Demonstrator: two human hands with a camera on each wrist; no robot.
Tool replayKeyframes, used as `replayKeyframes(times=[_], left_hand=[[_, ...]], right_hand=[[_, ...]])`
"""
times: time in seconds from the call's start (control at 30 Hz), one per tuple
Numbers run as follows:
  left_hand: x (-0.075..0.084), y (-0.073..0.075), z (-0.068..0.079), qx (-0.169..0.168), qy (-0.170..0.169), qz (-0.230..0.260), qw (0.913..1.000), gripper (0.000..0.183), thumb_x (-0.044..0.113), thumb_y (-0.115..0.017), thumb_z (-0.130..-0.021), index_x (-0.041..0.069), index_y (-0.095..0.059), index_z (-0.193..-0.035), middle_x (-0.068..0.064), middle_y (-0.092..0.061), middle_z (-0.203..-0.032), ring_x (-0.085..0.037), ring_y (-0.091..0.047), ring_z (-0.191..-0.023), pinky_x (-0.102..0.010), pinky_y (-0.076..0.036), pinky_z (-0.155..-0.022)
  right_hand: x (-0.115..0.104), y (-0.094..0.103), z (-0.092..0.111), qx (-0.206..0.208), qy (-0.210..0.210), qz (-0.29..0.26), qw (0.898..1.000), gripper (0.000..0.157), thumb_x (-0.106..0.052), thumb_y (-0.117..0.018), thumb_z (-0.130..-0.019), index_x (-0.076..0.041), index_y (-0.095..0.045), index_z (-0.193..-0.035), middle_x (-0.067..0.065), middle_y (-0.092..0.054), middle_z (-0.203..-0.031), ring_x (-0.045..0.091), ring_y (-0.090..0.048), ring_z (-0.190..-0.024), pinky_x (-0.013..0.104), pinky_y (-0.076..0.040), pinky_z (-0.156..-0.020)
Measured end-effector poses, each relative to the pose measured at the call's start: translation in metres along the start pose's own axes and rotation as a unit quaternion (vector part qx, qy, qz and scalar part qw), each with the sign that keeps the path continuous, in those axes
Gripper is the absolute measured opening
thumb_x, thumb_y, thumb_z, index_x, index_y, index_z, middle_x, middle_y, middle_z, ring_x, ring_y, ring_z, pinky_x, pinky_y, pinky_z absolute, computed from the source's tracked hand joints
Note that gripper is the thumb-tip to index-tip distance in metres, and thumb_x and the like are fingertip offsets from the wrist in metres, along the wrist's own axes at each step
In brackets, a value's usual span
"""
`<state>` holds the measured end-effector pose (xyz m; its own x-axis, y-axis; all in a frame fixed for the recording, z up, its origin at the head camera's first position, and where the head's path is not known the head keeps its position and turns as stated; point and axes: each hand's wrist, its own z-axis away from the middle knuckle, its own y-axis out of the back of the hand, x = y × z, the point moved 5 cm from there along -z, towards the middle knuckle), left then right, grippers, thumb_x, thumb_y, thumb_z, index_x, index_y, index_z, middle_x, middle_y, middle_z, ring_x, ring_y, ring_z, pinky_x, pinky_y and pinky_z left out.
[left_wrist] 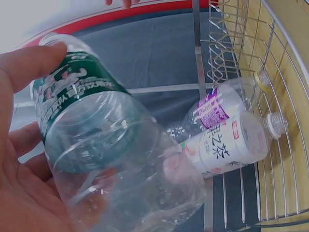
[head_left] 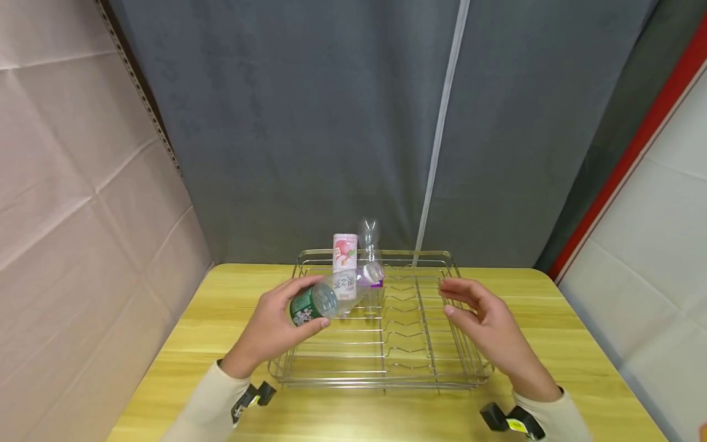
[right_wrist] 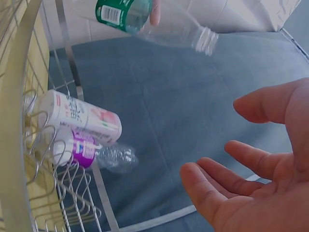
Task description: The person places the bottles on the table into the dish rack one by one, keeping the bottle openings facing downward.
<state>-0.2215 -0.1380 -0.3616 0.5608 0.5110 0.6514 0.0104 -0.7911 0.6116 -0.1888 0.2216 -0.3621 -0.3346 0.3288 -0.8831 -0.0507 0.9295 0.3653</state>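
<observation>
My left hand (head_left: 276, 324) grips the base end of a clear plastic bottle (head_left: 324, 301) with a green label, thumb on one side and fingers on the other. The bottle tilts over the rack's left half, its uncapped neck pointing right. A metal wire dish rack (head_left: 364, 385) stands on the table. Upside down in its back left part are a bottle with a white and pink label (head_left: 345, 250) and a clear bottle with a purple label (left_wrist: 212, 111). Near the rack's right side is my right hand (head_left: 487, 319), fingers loosely bent and holding nothing.
The yellow wood-grain table (head_left: 210, 307) runs out on both sides of the rack. A dark grey curtain (head_left: 309, 135) hangs behind, and pale panels (head_left: 83, 202) close in the left and right.
</observation>
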Motion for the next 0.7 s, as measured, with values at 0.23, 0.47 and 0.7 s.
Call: replayKeyframes(times=[0.23, 0.47, 0.7], left_hand=[[0.01, -0.017, -0.004, -0.067, -0.009, -0.043, 0.9968, 0.073, 0.035, -0.094, -0.079, 0.022, -0.064, -0.144, 0.0, -0.071, -0.135, -0.013, -0.066, -0.098, -0.023, -0.06, -0.075], [0.022, -0.038, -0.006, -0.132, -0.042, -0.098, 0.9855, 0.075, 0.042, -0.094, -0.078, 0.022, -0.064, -0.144, 0.002, -0.072, -0.136, -0.014, -0.069, -0.108, -0.032, -0.06, -0.089], [0.034, -0.053, -0.009, -0.167, -0.072, -0.111, 0.9771, 0.077, 0.042, -0.093, -0.078, 0.023, -0.062, -0.146, 0.007, -0.073, -0.128, -0.009, -0.067, -0.104, -0.03, -0.059, -0.091]], right_hand=[[-0.007, -0.013, -0.006, -0.017, 0.015, -0.008, 1.0, 0.04, -0.013, -0.063, -0.107, 0.0, -0.056, -0.145, 0.017, -0.06, -0.146, 0.001, -0.061, -0.127, 0.015, -0.056, -0.099], [-0.008, -0.032, -0.008, -0.056, 0.02, -0.017, 0.998, 0.04, -0.014, -0.067, -0.105, -0.002, -0.059, -0.141, 0.016, -0.062, -0.144, 0.004, -0.062, -0.127, 0.017, -0.056, -0.103], [-0.007, -0.051, -0.007, -0.083, 0.032, 0.042, 0.995, 0.038, -0.021, -0.075, -0.1, -0.014, -0.066, -0.136, 0.004, -0.07, -0.135, 0.017, -0.066, -0.122, 0.027, -0.059, -0.101]])
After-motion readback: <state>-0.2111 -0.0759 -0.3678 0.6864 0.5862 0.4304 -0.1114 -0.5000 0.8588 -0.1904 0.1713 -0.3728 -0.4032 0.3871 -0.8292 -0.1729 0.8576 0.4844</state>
